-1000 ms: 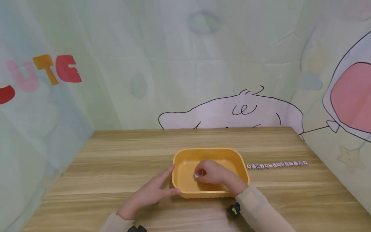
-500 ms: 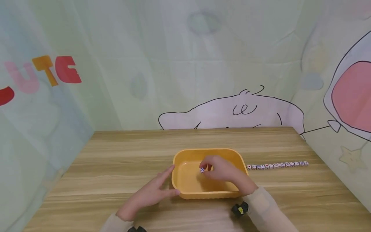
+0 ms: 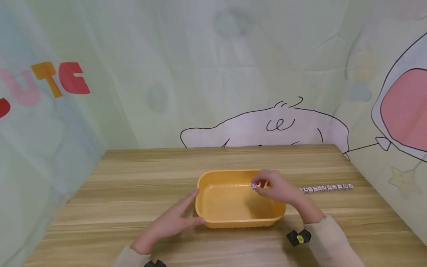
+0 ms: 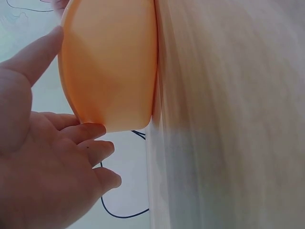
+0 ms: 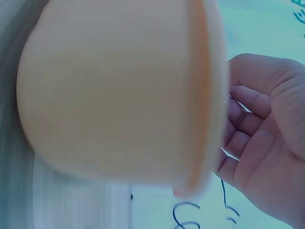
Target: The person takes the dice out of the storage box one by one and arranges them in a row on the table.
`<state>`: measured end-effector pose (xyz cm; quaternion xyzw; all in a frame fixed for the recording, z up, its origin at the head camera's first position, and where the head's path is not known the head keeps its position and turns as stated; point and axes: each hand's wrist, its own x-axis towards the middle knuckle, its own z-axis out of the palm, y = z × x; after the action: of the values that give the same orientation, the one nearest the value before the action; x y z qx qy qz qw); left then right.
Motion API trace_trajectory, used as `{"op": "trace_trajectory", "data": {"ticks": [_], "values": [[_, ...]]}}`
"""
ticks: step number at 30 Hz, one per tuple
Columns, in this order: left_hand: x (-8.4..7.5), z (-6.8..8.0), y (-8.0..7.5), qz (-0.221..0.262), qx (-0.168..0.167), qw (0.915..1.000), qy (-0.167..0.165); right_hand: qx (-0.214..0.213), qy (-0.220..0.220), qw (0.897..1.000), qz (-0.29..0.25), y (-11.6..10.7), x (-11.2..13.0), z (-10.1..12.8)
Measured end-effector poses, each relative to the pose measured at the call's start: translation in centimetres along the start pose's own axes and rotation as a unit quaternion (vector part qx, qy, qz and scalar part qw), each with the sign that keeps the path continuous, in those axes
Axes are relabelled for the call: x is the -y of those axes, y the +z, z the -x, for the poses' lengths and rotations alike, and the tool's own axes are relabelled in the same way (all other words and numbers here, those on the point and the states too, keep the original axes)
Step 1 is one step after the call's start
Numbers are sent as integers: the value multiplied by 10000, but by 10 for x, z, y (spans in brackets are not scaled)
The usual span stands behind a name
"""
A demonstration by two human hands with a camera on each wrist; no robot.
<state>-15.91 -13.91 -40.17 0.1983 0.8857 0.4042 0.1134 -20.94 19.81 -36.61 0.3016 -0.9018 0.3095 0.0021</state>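
Note:
A yellow plastic basin point(image 3: 238, 224) sits on the table. My left hand point(image 3: 171, 222) rests against its left end, thumb and fingers spread and fairly straight; the left wrist view shows this hand point(image 4: 57, 157) touching the basin wall point(image 4: 109, 71). Between thumb and fingertips, my right hand point(image 3: 275, 187) pinches a small white die point(image 3: 254, 185) with blue dots, over the basin's back right part. In the right wrist view the basin's wall point(image 5: 109, 95) hides the right fingertips and the die. To the right of the basin runs a straight row of dice point(image 3: 327, 188), partly covered by the right hand.
The wood-grain table point(image 3: 140, 178) extends on both sides of the basin. Behind it hangs a printed cloth backdrop point(image 3: 143, 74), with more cloth at the left and right sides. A black wrist device point(image 3: 299, 237) sits by the right sleeve.
My right hand has lifted the die from the basin's middle and moved it right and back towards the right rim. The left hand keeps its place against the basin.

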Motion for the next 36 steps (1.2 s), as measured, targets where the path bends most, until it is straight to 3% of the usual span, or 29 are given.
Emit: {"op": "trace_trajectory", "data": {"ticks": [11, 22, 31, 36], "values": [[-1, -3, 2, 35, 36, 10000, -22, -262, 625, 9976, 140, -32, -24, 29], [0, -3, 0, 3, 76, 9999, -72, -571, 881, 9937, 400, -58, -54, 64], [3, -2, 0, -35, 12, 10000, -17, -717, 1159, 9886, 644, -86, -90, 92], [3, -1, 1, 1, 7, 10000, -81, -771, 1525, 9806, 960, -103, -110, 107]]}}
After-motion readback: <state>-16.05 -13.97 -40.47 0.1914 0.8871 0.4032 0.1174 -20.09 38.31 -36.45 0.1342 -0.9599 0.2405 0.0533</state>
